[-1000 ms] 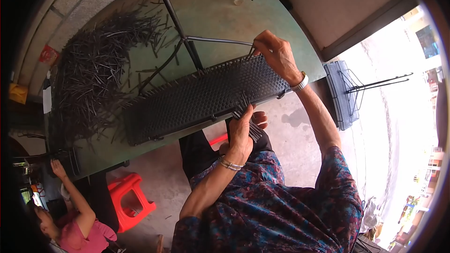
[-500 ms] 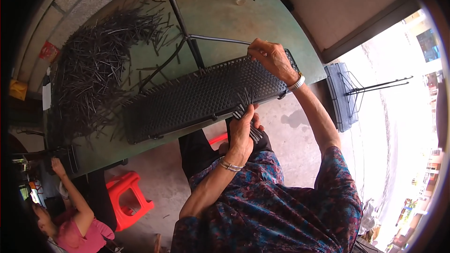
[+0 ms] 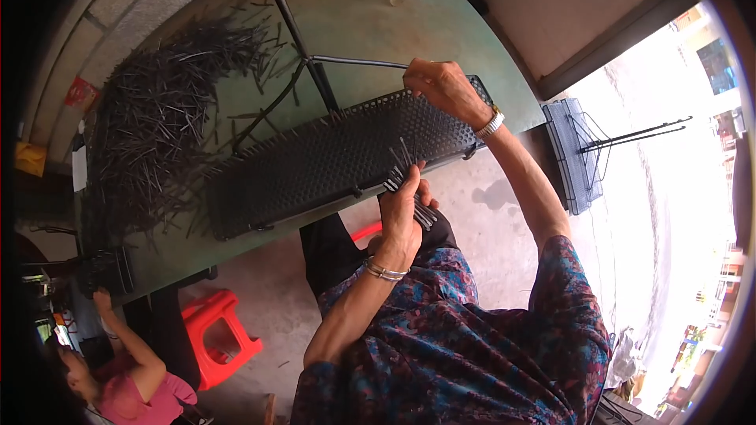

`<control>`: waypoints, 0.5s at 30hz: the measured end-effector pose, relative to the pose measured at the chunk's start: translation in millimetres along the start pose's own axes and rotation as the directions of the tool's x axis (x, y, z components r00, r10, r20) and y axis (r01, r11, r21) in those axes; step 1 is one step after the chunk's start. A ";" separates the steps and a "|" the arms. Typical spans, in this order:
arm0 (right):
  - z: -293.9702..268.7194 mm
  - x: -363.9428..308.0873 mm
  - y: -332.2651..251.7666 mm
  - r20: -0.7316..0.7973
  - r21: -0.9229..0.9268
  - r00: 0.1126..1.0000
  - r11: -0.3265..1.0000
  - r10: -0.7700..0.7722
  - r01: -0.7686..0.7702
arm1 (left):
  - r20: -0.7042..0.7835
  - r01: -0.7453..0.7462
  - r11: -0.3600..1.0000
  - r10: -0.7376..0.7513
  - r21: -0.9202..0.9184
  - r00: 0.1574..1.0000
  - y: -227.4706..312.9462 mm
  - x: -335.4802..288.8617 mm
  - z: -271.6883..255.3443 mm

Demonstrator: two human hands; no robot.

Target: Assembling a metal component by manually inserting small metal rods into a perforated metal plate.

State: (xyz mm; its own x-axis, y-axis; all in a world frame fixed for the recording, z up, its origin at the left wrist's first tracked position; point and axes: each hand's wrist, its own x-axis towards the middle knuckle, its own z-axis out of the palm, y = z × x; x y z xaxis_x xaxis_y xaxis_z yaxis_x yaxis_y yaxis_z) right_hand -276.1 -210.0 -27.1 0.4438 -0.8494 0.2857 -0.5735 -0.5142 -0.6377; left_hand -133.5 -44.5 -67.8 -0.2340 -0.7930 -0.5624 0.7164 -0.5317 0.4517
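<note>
A long black perforated panel lies slantwise along the near edge of the table, a row of thin dark strips sticking out along its far edge. My left hand, in front of the panel's near edge, is closed round a bundle of thin dark strips; their ends poke out above the thumb and below the fingers. Over the far right part of the panel, my right hand is closed in a pinch at the far edge. What its fingertips hold is hidden from view.
A big heap of dark strips covers the left of the green table. A black metal rod frame rises behind the panel. A red stool and a co-worker's arm are at lower left. Black racks stand at right.
My right hand has shifted slightly left along the panel's far edge, still pinched. My left hand has moved a little up and left with the bundle. The whole view has drifted slightly.
</note>
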 end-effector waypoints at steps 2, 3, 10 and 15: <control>3.3 -2.1 2.3 -0.058 0.050 0.997 0.998 0.045 -0.042 | -0.001 -0.005 1.000 0.005 -0.005 1.000 0.1 -0.5 -0.3; 4.3 -4.2 5.0 -0.060 0.049 0.997 0.998 0.045 -0.043 | 0.005 -0.010 1.000 0.010 -0.008 1.000 -0.1 -1.2 0.8; 8.2 -13.4 13.9 -0.171 -0.084 0.984 0.996 -0.057 0.043 | 0.016 -0.014 1.000 0.014 0.005 1.000 6.3 -4.7 7.0; 4.8 -27.5 0.5 -0.233 -0.366 0.961 0.929 -0.151 0.057 | 0.023 -0.026 1.000 0.025 0.011 0.999 5.8 0.6 6.5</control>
State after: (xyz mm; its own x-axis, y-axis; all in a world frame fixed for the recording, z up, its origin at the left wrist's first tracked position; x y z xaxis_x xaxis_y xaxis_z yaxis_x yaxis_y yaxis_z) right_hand -285.2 -186.3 -38.7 0.3525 -0.7664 0.5370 -0.7598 -0.5694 -0.3139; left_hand -133.7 -49.9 -61.1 -0.2310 -0.8129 -0.5346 0.7146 -0.5147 0.4739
